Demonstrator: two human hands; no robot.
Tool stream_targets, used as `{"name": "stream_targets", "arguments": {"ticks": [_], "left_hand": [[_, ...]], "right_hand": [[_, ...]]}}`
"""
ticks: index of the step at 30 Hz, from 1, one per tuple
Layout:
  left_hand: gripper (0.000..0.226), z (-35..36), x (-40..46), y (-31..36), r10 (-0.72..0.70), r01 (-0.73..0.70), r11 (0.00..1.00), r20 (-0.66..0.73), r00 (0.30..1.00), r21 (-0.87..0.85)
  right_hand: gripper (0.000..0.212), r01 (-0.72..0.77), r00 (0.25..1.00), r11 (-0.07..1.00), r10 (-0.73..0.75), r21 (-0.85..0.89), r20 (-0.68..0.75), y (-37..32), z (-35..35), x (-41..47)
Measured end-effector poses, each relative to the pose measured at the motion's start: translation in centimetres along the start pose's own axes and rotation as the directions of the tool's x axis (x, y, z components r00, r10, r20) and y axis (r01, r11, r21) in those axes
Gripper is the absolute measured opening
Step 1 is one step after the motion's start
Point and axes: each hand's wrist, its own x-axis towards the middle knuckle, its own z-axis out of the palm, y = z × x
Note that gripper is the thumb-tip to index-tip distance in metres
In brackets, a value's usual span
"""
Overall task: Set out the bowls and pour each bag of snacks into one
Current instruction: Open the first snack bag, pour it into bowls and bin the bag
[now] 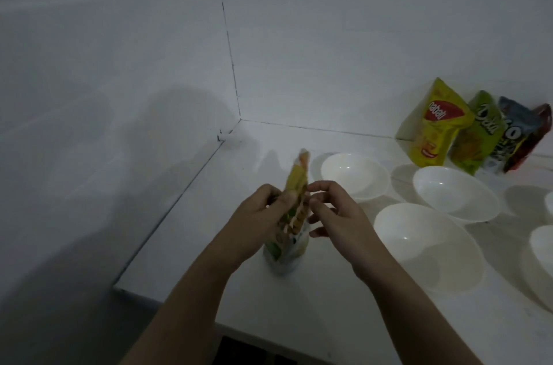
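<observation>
head cam: left hand (259, 215) pinches upright yellow-green foil snack bag (294, 215) on white table (299, 305); right hand (336, 219), fingers loosely apart, just beside it; white plastic bowls (425, 240) to the bag's right.

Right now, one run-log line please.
left hand grips snack bag upright | right hand open beside it | bowls empty | unopened bags against wall

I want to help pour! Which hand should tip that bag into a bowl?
Probably the left hand: it already grips the bag. The right hand is open beside it, nearer the empty bowls, free to tear the top.
</observation>
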Motion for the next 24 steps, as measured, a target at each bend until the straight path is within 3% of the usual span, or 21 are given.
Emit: {"name": "stream_targets", "arguments": {"ticks": [2, 4, 10, 18, 24], "left_hand": [[0.04, -1.1, 0.9, -0.2, -0.057, 0.069, 0.979, 0.067, 0.996, -0.191], [0.041, -2.3, 1.2, -0.3, -0.006, 0.044, 0.93, 0.106, 0.994, -0.364], [0.041, -2.7, 2.1, -0.9, 0.112, 0.053, 0.834, 0.262, 0.959, -0.549], [0.026, -3.4, 2.8, -1.1, 0.201, -0.001, 0.87, 0.352, 0.914, -0.493], [0.025, -4.6, 3.1, -0.4, 0.283, -0.214, 0.944, 0.287, 0.915, -0.251]], "right_hand": [[0.015, -0.013, 0.999, 1.0, 0.013, -0.006, -0.042, 0.2, 1.0, 0.2], [0.017, -0.03, 0.996, 0.999, 0.032, 0.016, -0.088, 0.1, 1.9, 0.4], [0.024, -0.062, 0.992, 0.995, 0.07, 0.076, -0.103, -0.4, 3.7, 0.4], [0.05, -0.168, 0.986, 0.985, 0.168, 0.035, -0.016, -2.6, 4.2, 0.9], [0.037, -0.152, 0.988, 0.979, 0.15, -0.138, -0.021, -3.9, 4.9, 1.2]]}}
